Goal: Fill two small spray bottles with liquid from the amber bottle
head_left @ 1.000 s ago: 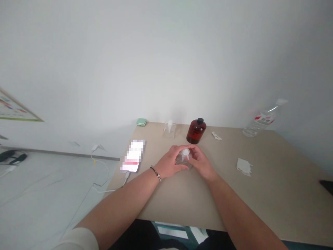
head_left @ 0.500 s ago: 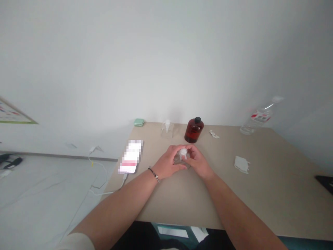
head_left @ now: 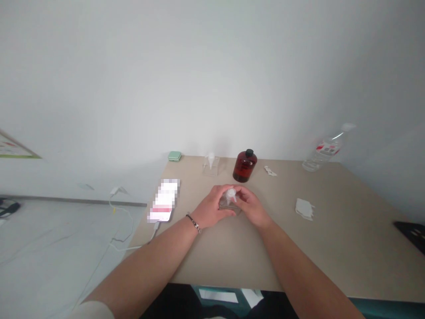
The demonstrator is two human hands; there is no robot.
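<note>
A small clear bottle (head_left: 227, 206) with a white plastic top (head_left: 231, 193) stands upright on the table between my hands. My left hand (head_left: 212, 208) is curled round the left side of its body, thumb along the near side. The fingers of my right hand (head_left: 250, 204) close on the white top and the bottle's right side. Both hands hide much of the bottle. Just behind them is a dark red-brown bottle (head_left: 245, 167) with a black cap. A second clear square container (head_left: 212, 168) with a white pointed piece in its top stands further back, near the wall.
Left on the table lies a phone (head_left: 164, 199) with a white cable (head_left: 156, 227) plugged in. A green case (head_left: 174, 156) sits at the back left corner. To the right are a crumpled white scrap (head_left: 270, 171), white cards (head_left: 304, 208), a water bottle (head_left: 327, 150) and a dark object (head_left: 410, 234).
The whole view has shifted slightly, so everything sits a little further left. Both hands keep their hold on the clear bottle, with only slight finger movement at its white top.
</note>
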